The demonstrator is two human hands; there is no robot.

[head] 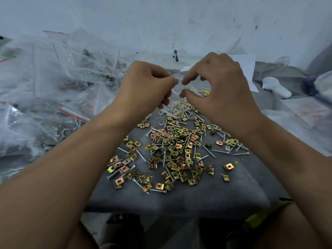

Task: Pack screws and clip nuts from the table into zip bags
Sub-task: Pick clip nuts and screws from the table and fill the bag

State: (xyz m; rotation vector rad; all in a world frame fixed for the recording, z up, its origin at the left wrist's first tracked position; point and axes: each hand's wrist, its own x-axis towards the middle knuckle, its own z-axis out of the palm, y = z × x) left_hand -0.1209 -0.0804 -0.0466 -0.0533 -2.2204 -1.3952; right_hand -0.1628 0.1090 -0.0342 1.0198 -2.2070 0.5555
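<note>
Both hands are raised above the far end of a pile of gold clip nuts (177, 155) and silver screws (209, 151) spread over the grey table (206, 193). My left hand (145, 85) pinches the rim of a small clear zip bag (175, 103), which hangs down between the hands. My right hand (219, 87) pinches a single clip nut (181, 95) between thumb and fingers, right at the bag's mouth. Its index finger is curved above the opening.
A heap of clear zip bags with red seal strips (53, 83), some holding hardware, fills the left side. More bags and paper (246, 69) lie at the back and right, beside a white plastic object (275, 87). Small grey washers (162, 123) lie among the parts.
</note>
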